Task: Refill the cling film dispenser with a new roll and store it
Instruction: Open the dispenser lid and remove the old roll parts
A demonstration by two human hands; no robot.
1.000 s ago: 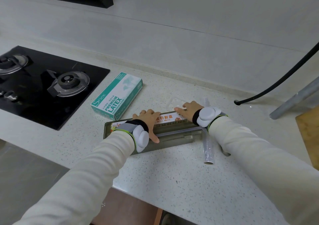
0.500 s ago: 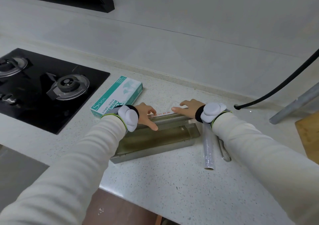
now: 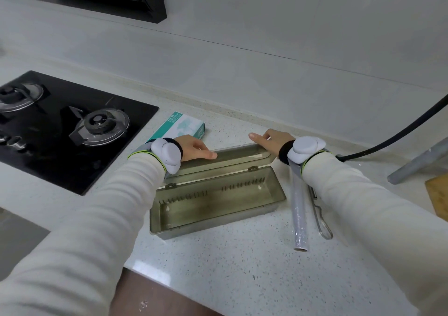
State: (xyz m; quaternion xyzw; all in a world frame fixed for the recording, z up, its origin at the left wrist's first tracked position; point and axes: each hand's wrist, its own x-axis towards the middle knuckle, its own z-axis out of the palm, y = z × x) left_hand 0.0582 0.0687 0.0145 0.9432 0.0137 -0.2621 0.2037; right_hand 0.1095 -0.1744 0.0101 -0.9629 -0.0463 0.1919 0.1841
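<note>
One wide-angle view from the person's head looks forward and down along both cream sleeves at the speckled white stone counter (image 3: 242, 274), within arm's reach. It faces the pale grey back wall (image 3: 266, 24). The left hand (image 3: 194, 147) and right hand (image 3: 272, 141) sit near mid-frame.

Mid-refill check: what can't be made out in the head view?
All in the head view:
Roll: far end hidden under the right sleeve.
Metal tool: top hidden under the same sleeve.
Left hand, right hand: fingers behind the lid, grip unclear.
Glove box: print too small.
</note>
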